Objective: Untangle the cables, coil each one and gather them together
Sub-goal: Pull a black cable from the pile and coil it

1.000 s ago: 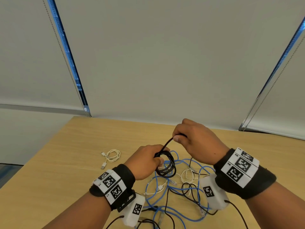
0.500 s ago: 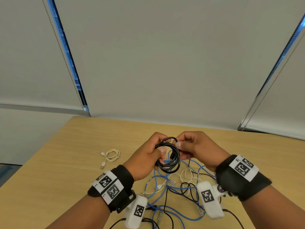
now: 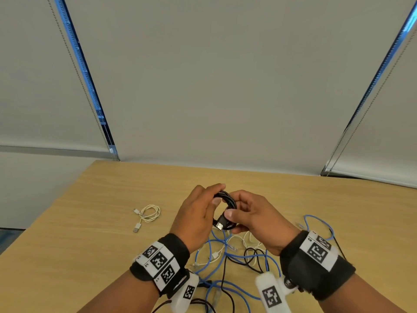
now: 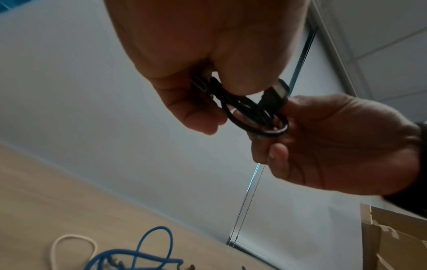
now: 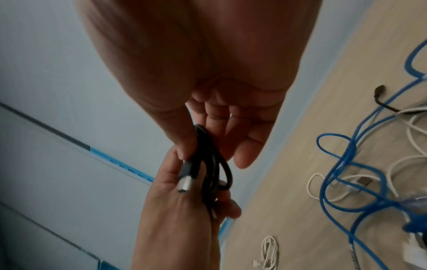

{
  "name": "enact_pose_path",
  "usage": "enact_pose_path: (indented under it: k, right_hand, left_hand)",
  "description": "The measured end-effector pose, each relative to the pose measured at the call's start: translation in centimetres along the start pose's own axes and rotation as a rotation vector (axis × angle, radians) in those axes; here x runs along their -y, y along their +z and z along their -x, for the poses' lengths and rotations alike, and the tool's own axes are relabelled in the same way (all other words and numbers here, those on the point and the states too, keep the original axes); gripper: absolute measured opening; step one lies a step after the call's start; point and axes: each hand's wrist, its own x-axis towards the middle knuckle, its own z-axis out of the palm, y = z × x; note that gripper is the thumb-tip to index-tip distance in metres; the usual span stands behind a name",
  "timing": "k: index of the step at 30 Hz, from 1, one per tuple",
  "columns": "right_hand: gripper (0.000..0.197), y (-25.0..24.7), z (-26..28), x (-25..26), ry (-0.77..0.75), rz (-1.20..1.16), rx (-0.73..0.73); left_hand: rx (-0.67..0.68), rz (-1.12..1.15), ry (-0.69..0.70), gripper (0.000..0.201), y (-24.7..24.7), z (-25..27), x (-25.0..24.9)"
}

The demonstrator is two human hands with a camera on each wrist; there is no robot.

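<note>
Left hand (image 3: 198, 213): grips the black coil (image 3: 226, 201) at its upper left.
Right hand (image 3: 255, 220): pinches the coil and its USB plug (image 3: 220, 224).
Coil: held above the bench (image 3: 90, 233), frame centre.
Tangle (image 3: 237, 256): blue, white, black cables, below the hands.
White coil (image 3: 150, 213): left of centre.

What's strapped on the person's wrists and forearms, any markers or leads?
Both hands, left hand and right hand, are bare, no gloves or sleeves. Each wrist wears a wide black fabric wristband carrying white panels printed with black square fiducial markers. A white camera housing with its own marker hangs under each wrist; thin black leads appear to trail from the left one.
</note>
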Motion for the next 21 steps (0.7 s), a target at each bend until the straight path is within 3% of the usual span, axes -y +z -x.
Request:
enact_pose_path:
  k: [3, 7, 10, 14, 18, 21]
  right_hand:
    - [0.024, -1.5, 0.1, -0.2, 0.005, 0.007, 0.112]
    - [0.026, -3.0, 0.6, -1.2, 0.089, -0.01, 0.273]
    - [0.021, -2.2, 0.4, -2.7, 0.132, 0.039, 0.232]
    - [0.012, -1.8, 0.5, -5.9, 0.127, 0.311, -0.001]
    - [0.026, -2.1, 1.7, -9.7, 0.114, 0.829, -0.029]
    - [0.032, -1.3, 2.2, -12.3, 0.077, 0.964, -0.013]
  left_hand:
    - [0.085, 0.157, -0.088, 0.031, -0.6, 0.1, 0.2]
    - [0.432, 0.49, -0.263, 0.022, -2.4, 0.3, 1.1]
    - [0.472, 0.589, -0.354, 0.022, -2.5, 0.9, 2.2]
    - [0.248, 0.623, -0.542, 0.023, -2.8, 1.7, 5.0]
    - [-0.071, 0.442, -0.716, 0.016, -4.2, 2.1, 9.2]
    - [-0.252, 0.371, -0.827, 0.013, -5.0, 2.0, 12.2]
